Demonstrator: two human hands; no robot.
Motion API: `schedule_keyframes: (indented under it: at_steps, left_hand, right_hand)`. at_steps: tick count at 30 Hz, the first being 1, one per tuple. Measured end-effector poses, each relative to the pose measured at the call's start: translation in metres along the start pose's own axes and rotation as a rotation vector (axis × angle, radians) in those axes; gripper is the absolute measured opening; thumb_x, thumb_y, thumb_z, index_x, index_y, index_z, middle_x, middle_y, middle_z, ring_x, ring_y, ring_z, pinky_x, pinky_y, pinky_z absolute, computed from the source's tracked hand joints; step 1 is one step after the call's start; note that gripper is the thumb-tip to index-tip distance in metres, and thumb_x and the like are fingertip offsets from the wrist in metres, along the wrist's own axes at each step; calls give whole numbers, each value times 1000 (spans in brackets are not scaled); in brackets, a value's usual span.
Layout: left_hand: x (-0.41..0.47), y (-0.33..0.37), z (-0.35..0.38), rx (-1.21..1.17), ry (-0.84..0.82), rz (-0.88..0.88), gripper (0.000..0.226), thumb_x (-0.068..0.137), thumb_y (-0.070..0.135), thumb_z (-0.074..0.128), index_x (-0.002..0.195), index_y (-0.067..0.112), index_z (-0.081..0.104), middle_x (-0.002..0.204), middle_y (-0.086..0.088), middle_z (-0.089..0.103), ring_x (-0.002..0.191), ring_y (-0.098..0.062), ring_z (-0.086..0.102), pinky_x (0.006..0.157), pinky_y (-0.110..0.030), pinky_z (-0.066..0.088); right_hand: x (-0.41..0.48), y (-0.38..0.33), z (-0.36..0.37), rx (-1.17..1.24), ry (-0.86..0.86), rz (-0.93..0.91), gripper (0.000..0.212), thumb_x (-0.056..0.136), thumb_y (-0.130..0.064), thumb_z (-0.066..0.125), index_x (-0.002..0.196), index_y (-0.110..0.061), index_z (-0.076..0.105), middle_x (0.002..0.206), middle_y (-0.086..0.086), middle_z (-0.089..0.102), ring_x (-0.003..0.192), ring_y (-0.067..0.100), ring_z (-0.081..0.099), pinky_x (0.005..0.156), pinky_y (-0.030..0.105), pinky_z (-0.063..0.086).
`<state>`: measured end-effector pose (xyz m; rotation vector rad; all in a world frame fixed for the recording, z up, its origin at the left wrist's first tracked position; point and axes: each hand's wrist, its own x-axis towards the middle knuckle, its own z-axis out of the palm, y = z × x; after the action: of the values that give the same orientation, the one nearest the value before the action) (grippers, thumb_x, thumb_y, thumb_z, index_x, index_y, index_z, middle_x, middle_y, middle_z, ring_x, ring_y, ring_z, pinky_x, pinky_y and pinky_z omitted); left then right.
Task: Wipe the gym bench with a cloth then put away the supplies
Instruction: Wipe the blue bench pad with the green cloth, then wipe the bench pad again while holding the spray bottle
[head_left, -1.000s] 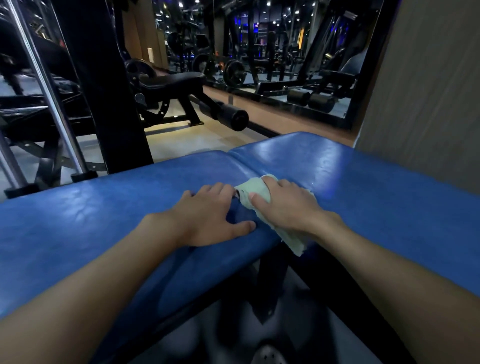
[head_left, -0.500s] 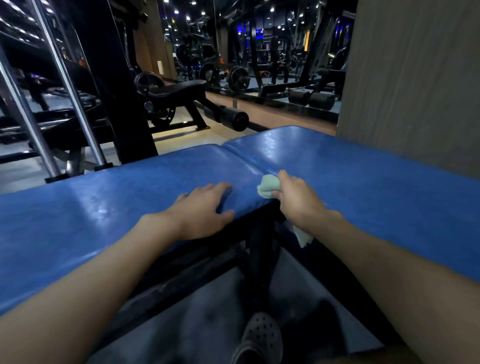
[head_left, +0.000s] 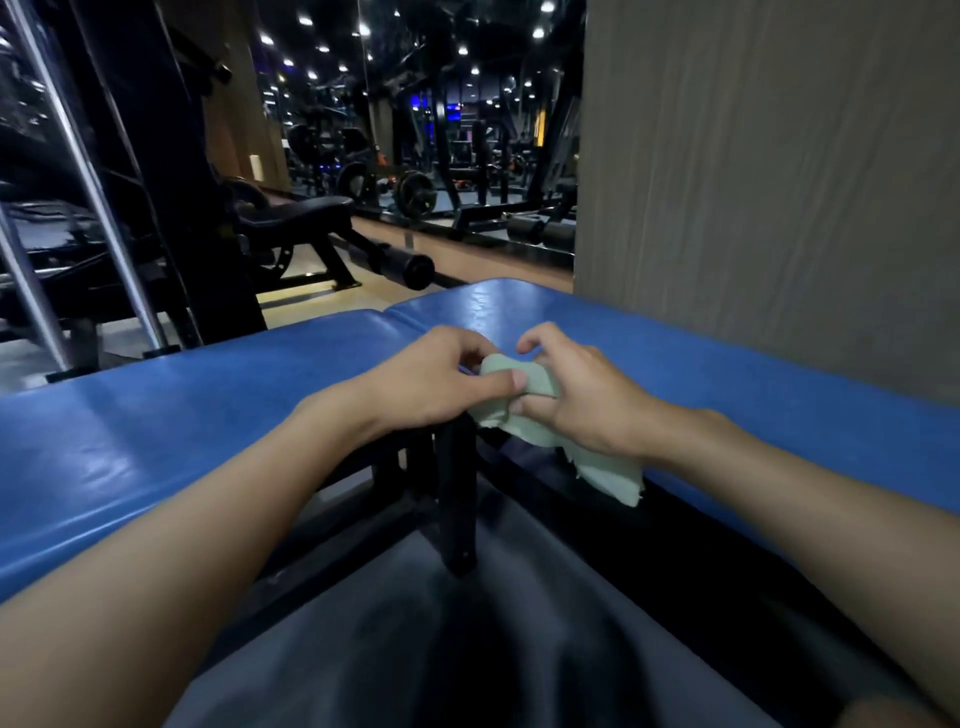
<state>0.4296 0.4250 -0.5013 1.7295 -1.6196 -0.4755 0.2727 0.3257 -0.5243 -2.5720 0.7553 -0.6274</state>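
At the near edge of the worktop (head_left: 156, 447), over the seam between its two blue pads, both hands now meet on the cloth (head_left: 524, 389). A second ago the right hand (head_left: 587, 395) pressed the cloth flat on the pad and the left hand (head_left: 436, 384) lay spread beside it; half a second ago the right hand had pulled the cloth off to the edge. Now the left hand has lifted from the pad and pinches the upper bunch of the cloth between thumb and fingers, while the right hand grips the lower part, its tail hanging below the pad edge. The cloth no longer lies on the worktop. My reading is that the wiping stroke here has ended and the cloth is being gathered or refolded, either for another pass or for putting away; which one cannot be told.

Beneath the hands a black frame post (head_left: 457, 493) stands under the seam, close to the hanging tail. A grey panel (head_left: 769, 182) rises just behind the right pad, so it limits the reach there. Beyond the left pad stand a black bench (head_left: 296, 213) and a rack (head_left: 104, 182), well apart. No other supplies show.
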Motion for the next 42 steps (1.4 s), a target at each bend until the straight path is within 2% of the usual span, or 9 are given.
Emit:
schedule_keyframes:
  at_steps: [5, 11, 16, 19, 22, 26, 32, 38, 42]
  left_hand:
    - [45, -10, 23, -46, -48, 76, 39, 82, 41, 74, 97, 7, 65, 101, -19, 69, 90, -31, 68, 85, -49, 55]
    - [142, -8, 28, -469, -66, 171, 14, 92, 0, 63, 98, 13, 62, 93, -5, 68, 83, -11, 66, 72, -25, 54]
    - [199, 45, 32, -817, -82, -19, 34, 87, 5, 68, 120, 2, 59, 98, -20, 73, 86, -26, 70, 80, -35, 57]
    - [217, 107, 31, -1019, -154, -123, 30, 80, 11, 69, 105, -3, 65, 92, -10, 75, 84, -16, 71, 78, -23, 57]
    - [230, 180, 16, -1148, -258, -204, 40, 81, 16, 74, 115, -3, 63, 108, -15, 71, 97, -23, 69, 90, -35, 56]
    - [245, 289, -6, -1042, -379, -267, 48, 88, 20, 73, 130, 14, 50, 121, -12, 69, 104, -27, 70, 88, -55, 56]
    - [265, 447, -36, -758, -364, -193, 49, 89, 14, 73, 121, 27, 39, 116, -1, 62, 102, -15, 68, 87, -46, 59]
    - [291, 581, -35, -541, -375, 51, 47, 75, 12, 86, 107, 14, 51, 97, 1, 65, 74, 5, 63, 62, -15, 50]
    - [307, 645, -19, -622, -401, 112, 27, 81, 9, 80, 100, 16, 62, 87, 3, 72, 78, -9, 69, 65, -25, 56]
  right_hand:
    - [2, 37, -14, 77, -62, 81, 48, 83, -34, 77, 119, -27, 46, 104, -7, 64, 93, 14, 61, 78, 30, 48]
    - [24, 86, -53, 544, -197, 233, 34, 86, -28, 72, 118, -21, 61, 103, -8, 72, 90, 5, 68, 76, 21, 53]
    - [47, 100, -116, 511, 64, 392, 12, 91, -16, 68, 95, -5, 67, 69, -4, 65, 59, 6, 57, 52, 20, 44]
    - [49, 90, -178, 543, 177, 532, 15, 90, -17, 68, 94, -3, 68, 69, -2, 67, 60, 6, 61, 52, 20, 46]
    - [47, 64, -251, 599, 237, 641, 11, 90, -18, 68, 93, -8, 69, 74, 0, 72, 65, 6, 66, 55, 18, 48]
    - [36, 28, -349, 588, 268, 721, 8, 94, -17, 63, 89, -16, 69, 78, -2, 73, 70, 6, 67, 63, 25, 52]
    - [-13, -22, -502, 438, 156, 836, 21, 96, -29, 60, 81, -15, 59, 66, -8, 58, 52, -1, 49, 50, 14, 39]
    - [-101, -22, -627, -8, 544, 927, 14, 94, -23, 61, 80, -25, 62, 63, -4, 63, 58, 10, 57, 57, 29, 44]
    - [-136, -8, -688, -176, 957, 894, 8, 91, -23, 65, 92, -17, 60, 84, 3, 62, 78, 19, 59, 71, 41, 49]
